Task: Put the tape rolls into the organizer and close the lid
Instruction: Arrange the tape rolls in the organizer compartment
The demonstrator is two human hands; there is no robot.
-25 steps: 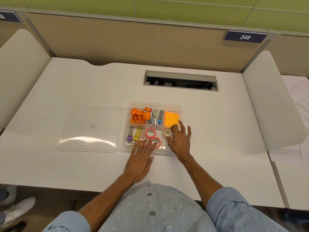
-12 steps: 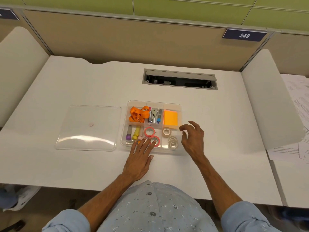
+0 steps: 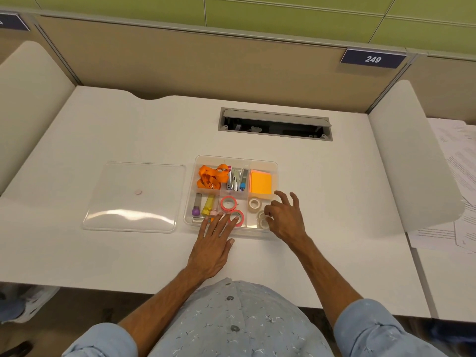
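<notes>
A clear plastic organizer (image 3: 275,166) sits open in the middle of the white desk. Two pink tape rolls (image 3: 228,203) lie in its front middle compartment. Three white tape rolls (image 3: 254,203) lie in the front right compartment. My left hand (image 3: 215,242) rests flat against the organizer's front edge, fingertips touching the nearer pink roll (image 3: 237,217). My right hand (image 3: 284,218) hovers over the front right corner, fingers spread, thumb at the nearest white rolls (image 3: 262,219), gripping nothing. The clear lid (image 3: 134,197) lies flat on the desk to the left of the organizer.
The organizer also holds an orange lanyard (image 3: 212,176), a stapler (image 3: 235,179), orange sticky notes (image 3: 261,182) and markers (image 3: 208,206). A cable slot (image 3: 275,124) opens in the desk behind. White side dividers stand left and right. Papers (image 3: 453,181) lie beyond the right divider.
My right hand left the white roll compartment, swung out to the right, then came back to the organizer's front right corner. My left hand stayed at the front edge.
</notes>
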